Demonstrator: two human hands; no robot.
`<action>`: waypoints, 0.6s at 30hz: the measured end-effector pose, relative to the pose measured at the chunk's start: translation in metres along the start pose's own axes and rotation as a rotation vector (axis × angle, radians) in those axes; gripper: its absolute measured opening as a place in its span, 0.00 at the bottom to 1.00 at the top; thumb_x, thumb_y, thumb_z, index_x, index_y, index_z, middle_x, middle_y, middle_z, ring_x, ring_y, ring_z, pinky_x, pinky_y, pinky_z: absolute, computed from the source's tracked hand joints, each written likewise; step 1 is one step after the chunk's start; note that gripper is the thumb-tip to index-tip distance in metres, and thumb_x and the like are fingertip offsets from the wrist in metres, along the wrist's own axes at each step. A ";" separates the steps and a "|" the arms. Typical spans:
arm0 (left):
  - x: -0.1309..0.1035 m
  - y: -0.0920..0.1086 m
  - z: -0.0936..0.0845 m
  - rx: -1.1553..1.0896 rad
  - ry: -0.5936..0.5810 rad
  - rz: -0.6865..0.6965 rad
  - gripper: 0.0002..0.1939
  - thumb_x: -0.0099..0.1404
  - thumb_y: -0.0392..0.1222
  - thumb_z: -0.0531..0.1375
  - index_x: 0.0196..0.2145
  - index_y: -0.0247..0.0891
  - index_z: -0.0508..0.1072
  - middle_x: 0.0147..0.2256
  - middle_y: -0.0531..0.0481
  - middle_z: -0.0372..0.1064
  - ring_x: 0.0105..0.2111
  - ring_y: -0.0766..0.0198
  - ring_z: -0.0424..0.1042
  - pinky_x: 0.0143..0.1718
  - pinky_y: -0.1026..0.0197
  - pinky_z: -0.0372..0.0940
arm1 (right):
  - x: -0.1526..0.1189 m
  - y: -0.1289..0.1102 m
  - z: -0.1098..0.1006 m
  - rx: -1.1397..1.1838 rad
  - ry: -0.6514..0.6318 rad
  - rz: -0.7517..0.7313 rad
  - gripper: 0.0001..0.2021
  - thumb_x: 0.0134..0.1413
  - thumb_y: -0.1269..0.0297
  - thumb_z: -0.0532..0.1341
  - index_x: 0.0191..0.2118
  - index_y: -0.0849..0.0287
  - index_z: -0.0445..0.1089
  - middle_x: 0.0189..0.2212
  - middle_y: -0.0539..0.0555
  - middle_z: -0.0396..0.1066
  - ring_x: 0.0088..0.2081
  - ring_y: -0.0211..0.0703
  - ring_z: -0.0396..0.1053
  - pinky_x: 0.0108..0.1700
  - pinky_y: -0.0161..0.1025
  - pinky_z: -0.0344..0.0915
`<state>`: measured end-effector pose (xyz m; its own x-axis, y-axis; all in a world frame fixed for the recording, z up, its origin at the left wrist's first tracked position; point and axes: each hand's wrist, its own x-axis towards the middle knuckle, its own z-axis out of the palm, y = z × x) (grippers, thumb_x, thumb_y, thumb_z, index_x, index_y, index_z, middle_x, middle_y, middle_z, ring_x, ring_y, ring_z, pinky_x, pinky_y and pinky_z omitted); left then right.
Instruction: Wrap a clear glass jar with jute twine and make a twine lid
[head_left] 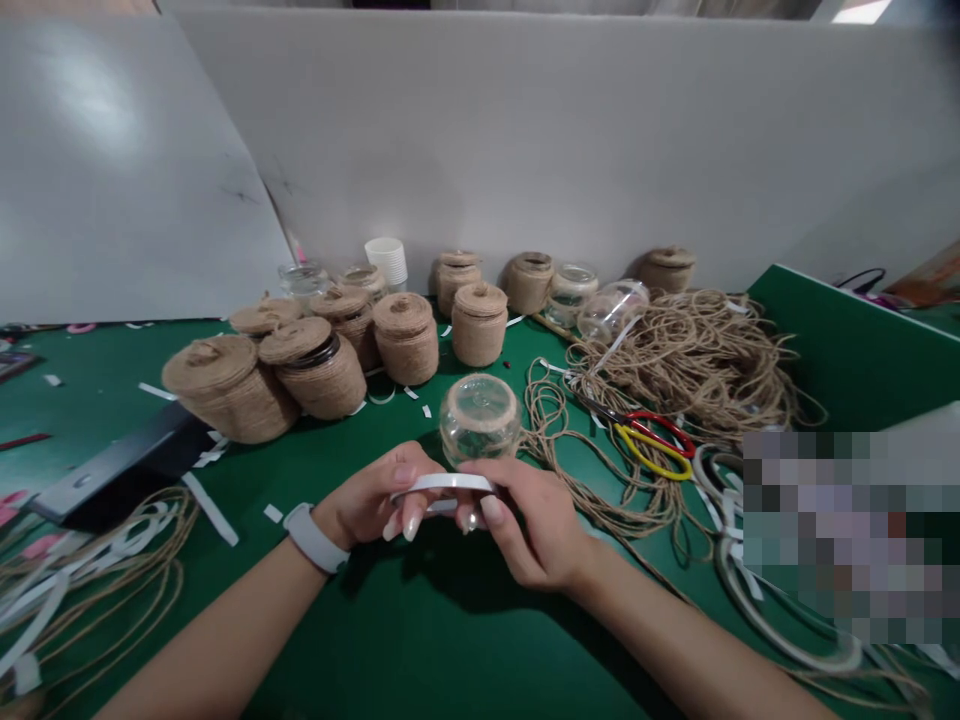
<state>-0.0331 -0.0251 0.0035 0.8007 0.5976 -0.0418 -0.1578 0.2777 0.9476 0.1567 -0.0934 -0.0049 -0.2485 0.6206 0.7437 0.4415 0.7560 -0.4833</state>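
Green tabletop (450,640) lies beneath fingers (405,475) holding a white band (446,483).

no readable text — no labels; no numbers

A smooth, upright white back panel (510,130) spans most of the view, its surface greyish under soft light. In front of the back panel spreads a plain, deep green tabletop (450,640). To the left of the back panel, a second white panel (112,220) meets it along a slanting edge, and a pale, blurred glare (94,95) lies on that side panel. Before the back panel's right end stands a low green board (840,350) with a light upper rim. Above the back panel runs a narrow grey strip (622,6), possibly a farther wall, and a bright patch (861,11) glows over its right end.
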 end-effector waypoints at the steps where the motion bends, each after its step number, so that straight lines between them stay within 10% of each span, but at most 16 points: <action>1: 0.000 0.001 0.000 -0.027 -0.044 0.000 0.27 0.52 0.64 0.62 0.09 0.41 0.71 0.08 0.48 0.58 0.24 0.56 0.70 0.34 0.56 0.65 | 0.000 0.000 0.000 -0.038 0.016 0.001 0.14 0.64 0.68 0.49 0.53 0.59 0.62 0.34 0.54 0.74 0.33 0.39 0.72 0.35 0.36 0.70; 10: 0.006 0.001 0.010 -0.068 -0.136 -0.151 0.20 0.55 0.57 0.66 0.23 0.35 0.78 0.19 0.48 0.69 0.26 0.62 0.68 0.31 0.62 0.62 | 0.003 0.002 -0.003 -0.235 0.063 -0.139 0.20 0.59 0.69 0.55 0.57 0.63 0.63 0.29 0.54 0.69 0.30 0.43 0.64 0.32 0.40 0.65; 18: 0.004 0.010 0.007 -0.070 -0.135 -0.046 0.22 0.53 0.58 0.66 0.17 0.35 0.76 0.21 0.46 0.68 0.29 0.58 0.69 0.37 0.58 0.64 | 0.001 0.010 -0.003 -0.071 0.059 -0.075 0.06 0.62 0.68 0.52 0.39 0.59 0.66 0.27 0.53 0.72 0.27 0.40 0.63 0.29 0.37 0.62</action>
<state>-0.0271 -0.0253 0.0149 0.8778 0.4777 -0.0368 -0.1558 0.3571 0.9210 0.1637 -0.0854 -0.0077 -0.2328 0.5484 0.8032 0.4842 0.7816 -0.3933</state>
